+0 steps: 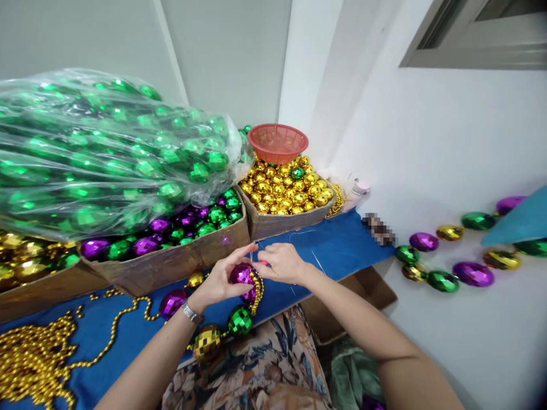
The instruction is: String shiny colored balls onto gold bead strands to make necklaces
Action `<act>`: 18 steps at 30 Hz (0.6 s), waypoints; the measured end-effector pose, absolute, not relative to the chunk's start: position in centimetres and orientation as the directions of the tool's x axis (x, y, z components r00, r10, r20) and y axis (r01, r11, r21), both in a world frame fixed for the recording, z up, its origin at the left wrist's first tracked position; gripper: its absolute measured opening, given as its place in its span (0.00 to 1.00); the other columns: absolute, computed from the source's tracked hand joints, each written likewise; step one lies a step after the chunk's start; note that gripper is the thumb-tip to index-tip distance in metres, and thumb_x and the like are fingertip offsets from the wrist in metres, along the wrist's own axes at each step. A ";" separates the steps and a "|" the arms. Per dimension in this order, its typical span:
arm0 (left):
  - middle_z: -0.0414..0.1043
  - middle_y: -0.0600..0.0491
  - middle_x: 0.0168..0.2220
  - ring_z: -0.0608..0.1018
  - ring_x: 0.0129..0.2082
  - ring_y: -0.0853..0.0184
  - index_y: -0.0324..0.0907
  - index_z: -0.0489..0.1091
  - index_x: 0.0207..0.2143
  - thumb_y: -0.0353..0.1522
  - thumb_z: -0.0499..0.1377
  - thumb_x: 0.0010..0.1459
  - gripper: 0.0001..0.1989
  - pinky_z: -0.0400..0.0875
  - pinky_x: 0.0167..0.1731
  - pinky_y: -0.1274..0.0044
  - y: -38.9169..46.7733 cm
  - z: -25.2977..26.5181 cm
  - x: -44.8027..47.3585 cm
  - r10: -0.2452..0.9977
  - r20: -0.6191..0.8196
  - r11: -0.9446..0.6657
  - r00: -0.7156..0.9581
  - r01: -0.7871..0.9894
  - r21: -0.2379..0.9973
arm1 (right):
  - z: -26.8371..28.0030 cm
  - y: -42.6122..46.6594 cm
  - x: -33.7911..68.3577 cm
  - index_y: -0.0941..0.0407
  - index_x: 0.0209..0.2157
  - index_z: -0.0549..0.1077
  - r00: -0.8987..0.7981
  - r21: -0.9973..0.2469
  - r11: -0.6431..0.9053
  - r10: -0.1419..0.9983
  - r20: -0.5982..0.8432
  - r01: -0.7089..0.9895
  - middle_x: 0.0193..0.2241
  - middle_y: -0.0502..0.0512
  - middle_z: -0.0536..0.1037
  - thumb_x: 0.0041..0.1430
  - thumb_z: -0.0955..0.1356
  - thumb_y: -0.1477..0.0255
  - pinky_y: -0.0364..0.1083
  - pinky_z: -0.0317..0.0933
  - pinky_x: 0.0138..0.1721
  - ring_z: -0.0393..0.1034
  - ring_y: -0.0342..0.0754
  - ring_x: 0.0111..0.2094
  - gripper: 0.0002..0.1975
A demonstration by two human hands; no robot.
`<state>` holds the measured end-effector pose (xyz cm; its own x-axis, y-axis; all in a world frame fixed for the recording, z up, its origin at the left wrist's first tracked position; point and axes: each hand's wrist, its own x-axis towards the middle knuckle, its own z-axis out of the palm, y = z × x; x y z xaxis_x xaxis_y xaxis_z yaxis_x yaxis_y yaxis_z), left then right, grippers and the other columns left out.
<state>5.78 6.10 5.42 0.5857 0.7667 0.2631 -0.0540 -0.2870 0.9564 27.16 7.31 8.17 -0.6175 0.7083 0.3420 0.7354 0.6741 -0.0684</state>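
My left hand is curled around a shiny purple faceted bead on a string, its thumb below and fingertips above. A pale thread shows at those fingertips. Right beside it, my right hand is closed, with a small pinkish-red thing showing at its fingers; its kind is unclear. Small gold beads hang in a loop beside the purple one. The string continues in my lap and on the table edge with a green bead, a gold bead and another purple bead.
A blue tabletop carries a heap of gold bead chain. Behind stand cardboard boxes of green, purple and gold beads, a clear bag of green ones and a red basket. A bead garland hangs at right.
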 end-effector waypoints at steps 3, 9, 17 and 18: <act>0.57 0.44 0.64 0.71 0.54 0.58 0.51 0.55 0.64 0.28 0.67 0.50 0.41 0.67 0.53 0.66 6.1 5.4 5.8 0.764 0.264 -0.296 0.590 -0.043 0.954 | 8.1 7.2 27.0 0.55 0.26 0.75 -0.613 -0.061 0.666 0.715 0.337 0.743 0.21 0.51 0.74 0.64 0.60 0.58 0.43 0.45 0.26 0.65 0.43 0.24 0.21; 0.57 0.44 0.64 0.72 0.53 0.57 0.51 0.54 0.64 0.29 0.66 0.50 0.41 0.68 0.53 0.64 6.0 5.8 5.9 0.762 0.273 -0.330 0.587 -0.011 0.944 | 8.3 6.9 27.5 0.55 0.29 0.74 -0.597 -0.157 0.661 0.738 0.315 0.734 0.24 0.52 0.74 0.64 0.61 0.57 0.42 0.51 0.29 0.65 0.45 0.28 0.20; 0.61 0.42 0.61 0.75 0.49 0.57 0.49 0.56 0.63 0.31 0.67 0.49 0.40 0.74 0.45 0.68 7.0 10.3 6.6 0.829 0.377 -0.438 0.413 0.061 0.897 | 5.0 5.3 30.0 0.56 0.30 0.69 -0.228 -0.858 0.364 0.927 0.297 0.363 0.25 0.48 0.68 0.59 0.66 0.56 0.42 0.58 0.30 0.62 0.42 0.26 0.16; 0.61 0.42 0.61 0.75 0.49 0.57 0.49 0.56 0.63 0.31 0.68 0.49 0.41 0.75 0.43 0.69 7.3 11.2 6.7 0.829 0.396 -0.448 0.394 0.047 0.893 | 4.2 5.0 29.7 0.56 0.32 0.70 -0.210 -0.897 0.308 0.945 0.250 0.318 0.24 0.47 0.68 0.59 0.67 0.56 0.42 0.58 0.29 0.62 0.42 0.25 0.16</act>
<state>6.74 7.27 11.17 0.3941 0.8294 0.3959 0.0467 -0.4482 0.8927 29.73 5.03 4.23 -0.2096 0.9452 0.2501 0.3183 0.3078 -0.8966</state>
